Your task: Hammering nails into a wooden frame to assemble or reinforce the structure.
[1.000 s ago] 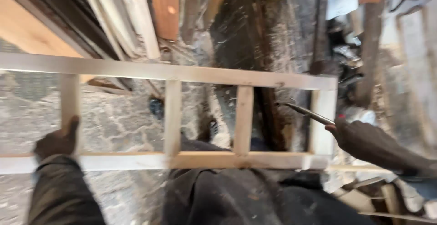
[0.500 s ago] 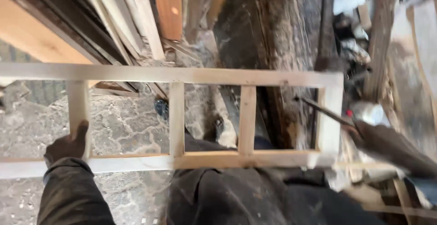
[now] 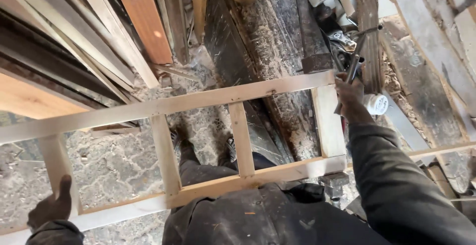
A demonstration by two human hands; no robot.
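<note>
Soft even daylight — slight edge blur

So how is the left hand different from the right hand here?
The left hand grips a pale upright slat of the wooden frame at its near left end, while the right hand is up at the frame's far right corner. The right hand holds a dark metal tool; the left hand holds only wood. The left thumb points up along the slat. Both come out of dark sleeves.
</note>
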